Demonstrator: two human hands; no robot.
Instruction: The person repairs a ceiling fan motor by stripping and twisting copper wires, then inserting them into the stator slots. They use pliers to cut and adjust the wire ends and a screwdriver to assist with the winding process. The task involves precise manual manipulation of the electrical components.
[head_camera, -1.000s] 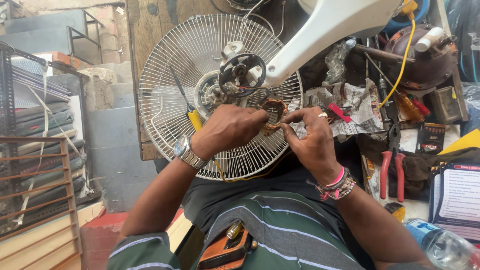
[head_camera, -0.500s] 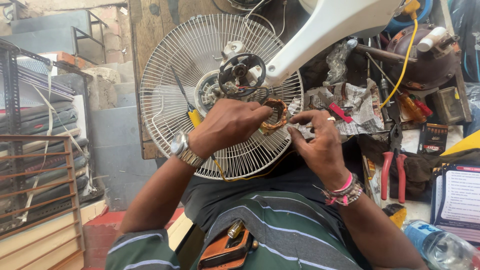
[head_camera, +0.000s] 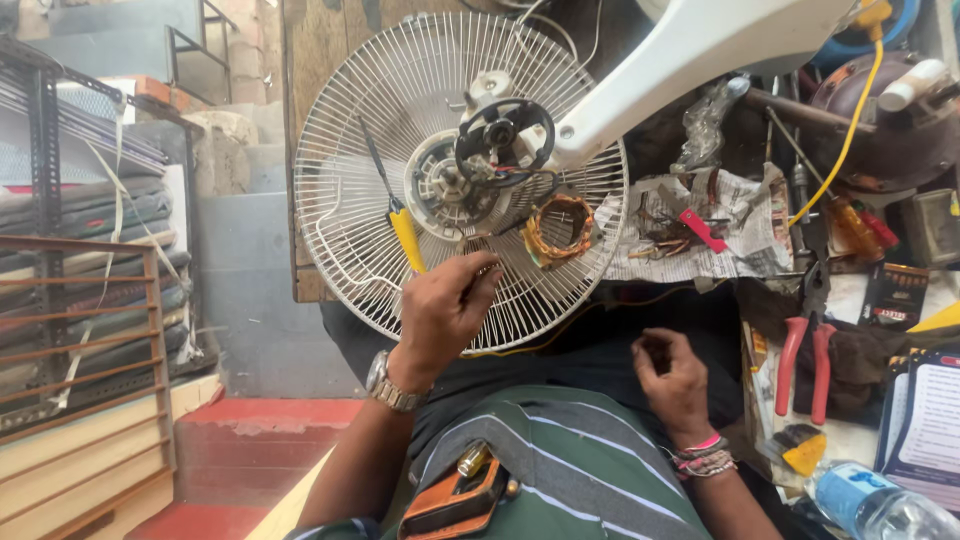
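Pinching what looks like fine wire, your left hand (head_camera: 440, 310) steadies the copper coil (head_camera: 558, 229) on the fan guard (head_camera: 380, 130), while your right hand (head_camera: 672, 380) curls loosely, holding nothing.

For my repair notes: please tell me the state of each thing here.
Fan grille: lying flat, blades off.
Copper coil: loose on the grille.
Yellow-handled screwdriver: resting on the grille.
Red pliers: lying unused.
Left hand: fingertips pinched at the grille.
Right hand: curled, apparently empty.
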